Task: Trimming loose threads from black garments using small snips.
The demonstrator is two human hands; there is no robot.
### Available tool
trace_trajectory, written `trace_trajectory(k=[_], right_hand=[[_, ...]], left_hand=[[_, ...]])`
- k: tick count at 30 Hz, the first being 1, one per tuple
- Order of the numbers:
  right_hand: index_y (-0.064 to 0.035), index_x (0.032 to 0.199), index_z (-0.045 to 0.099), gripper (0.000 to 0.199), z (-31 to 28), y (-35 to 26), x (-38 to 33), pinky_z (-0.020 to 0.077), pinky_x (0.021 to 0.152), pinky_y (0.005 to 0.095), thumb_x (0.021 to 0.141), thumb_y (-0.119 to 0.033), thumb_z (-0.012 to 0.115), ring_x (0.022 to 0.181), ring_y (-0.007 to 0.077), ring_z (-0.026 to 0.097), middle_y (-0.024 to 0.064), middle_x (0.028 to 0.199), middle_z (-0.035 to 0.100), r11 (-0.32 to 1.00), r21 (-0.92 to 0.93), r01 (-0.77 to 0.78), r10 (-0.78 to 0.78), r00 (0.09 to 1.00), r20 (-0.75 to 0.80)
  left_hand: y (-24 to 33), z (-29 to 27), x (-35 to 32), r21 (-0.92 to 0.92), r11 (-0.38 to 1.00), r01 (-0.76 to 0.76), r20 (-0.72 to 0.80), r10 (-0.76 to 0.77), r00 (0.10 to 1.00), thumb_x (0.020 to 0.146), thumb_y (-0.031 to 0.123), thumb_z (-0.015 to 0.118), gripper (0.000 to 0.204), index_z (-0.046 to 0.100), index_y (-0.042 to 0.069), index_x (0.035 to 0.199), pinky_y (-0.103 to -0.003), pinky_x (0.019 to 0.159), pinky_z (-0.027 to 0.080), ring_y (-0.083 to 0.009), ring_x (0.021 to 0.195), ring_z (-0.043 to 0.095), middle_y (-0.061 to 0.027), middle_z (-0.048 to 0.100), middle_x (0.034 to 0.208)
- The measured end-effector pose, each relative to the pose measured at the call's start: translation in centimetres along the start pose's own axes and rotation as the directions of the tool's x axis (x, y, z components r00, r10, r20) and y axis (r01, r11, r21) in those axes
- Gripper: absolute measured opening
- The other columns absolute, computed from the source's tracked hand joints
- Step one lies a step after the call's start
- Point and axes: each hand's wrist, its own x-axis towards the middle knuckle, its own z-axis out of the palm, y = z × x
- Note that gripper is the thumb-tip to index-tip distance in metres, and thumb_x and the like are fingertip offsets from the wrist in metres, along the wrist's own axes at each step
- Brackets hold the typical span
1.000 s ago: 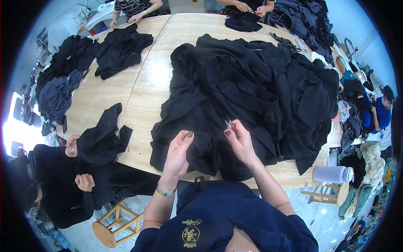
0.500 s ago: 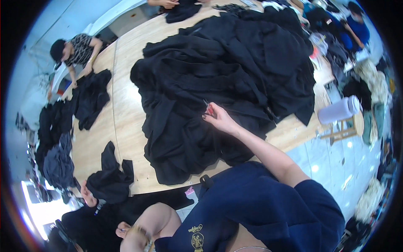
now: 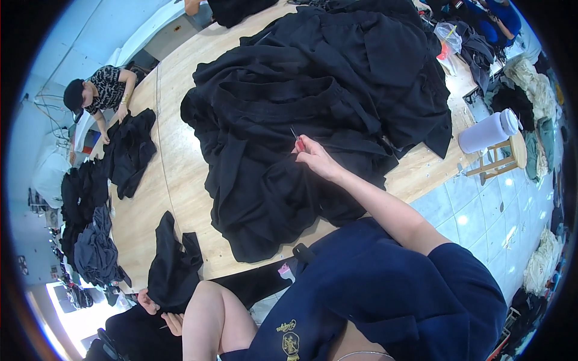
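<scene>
My right hand is closed on a small red-handled snipping tool, whose thin metal tip points up and away from me. It hovers over or rests on a black garment on top of a wide pile; whether it touches the cloth I cannot tell. The garment's gathered waistband lies open just beyond the tip. My left arm is bent at the lower left, elbow toward the table, and its hand falls outside the picture.
Another person's hands hold black cloth at the table's near left edge. Across the left side, someone in a patterned shirt handles a black garment. A pale bottle stands by a wooden stool at right.
My right hand stays over the pile and keeps the red-handled tool, its tip showing more plainly. My left arm has shifted left. The neighbour's hands have come together at the black cloth.
</scene>
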Motion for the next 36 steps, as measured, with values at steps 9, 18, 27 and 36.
trace_trajectory(k=[9,18,27,36], right_hand=[[-0.0029,0.086,0.044,0.022,0.5,0.5,0.5,0.0408,0.070,0.0256,0.072,-0.008,0.060,0.073,0.0122,0.046,0.0039,0.078,0.049,0.998,0.054,0.020,-0.022,0.999,0.046],[-0.0032,0.085,0.043,0.025,0.0,-0.4,-0.5,0.0402,0.073,0.0259,0.070,-0.010,0.062,0.076,0.0133,0.046,0.0041,0.081,0.048,0.992,-0.127,0.015,-0.013,1.000,0.021],[-0.0012,0.089,0.043,0.028,0.3,-1.1,-0.1,0.0421,0.073,0.0313,0.072,-0.013,0.061,0.074,0.0204,0.050,0.0102,0.076,0.049,0.946,-0.316,0.065,-0.077,0.997,-0.024],[-0.0047,0.078,0.044,0.022,3.6,-4.8,-3.6,0.0378,0.062,0.0349,0.068,-0.002,0.064,0.072,0.0287,0.049,0.0121,0.082,0.048,0.505,-0.697,0.509,-0.594,0.791,0.147]], left_hand=[[1.9,0.8,0.6,0.171,0.985,-0.013,0.089,-0.002,0.996,0.083,0.003,0.053,0.033,0.054,-0.001,0.116,-0.041,0.094,0.044,-0.0211,0.116,0.045,-0.0074,0.049,0.122],[2.6,2.0,1.8,0.619,0.786,-0.005,-0.044,0.041,0.998,0.082,0.003,0.054,0.031,0.054,-0.003,0.112,-0.043,0.090,0.047,-0.0241,0.113,0.047,-0.0131,0.051,0.117],[2.1,-1.0,-3.6,-0.237,0.750,0.618,0.324,-0.539,0.778,0.086,0.027,0.045,0.044,0.049,-0.006,0.116,-0.050,0.085,0.047,-0.0318,0.105,0.053,-0.0227,0.054,0.112],[-1.7,9.6,-24.4,-0.158,-0.870,0.467,-0.593,-0.295,-0.750,0.085,0.034,0.059,0.053,0.050,-0.004,0.119,-0.037,0.091,0.042,-0.0348,0.105,0.057,-0.0277,0.059,0.106]])
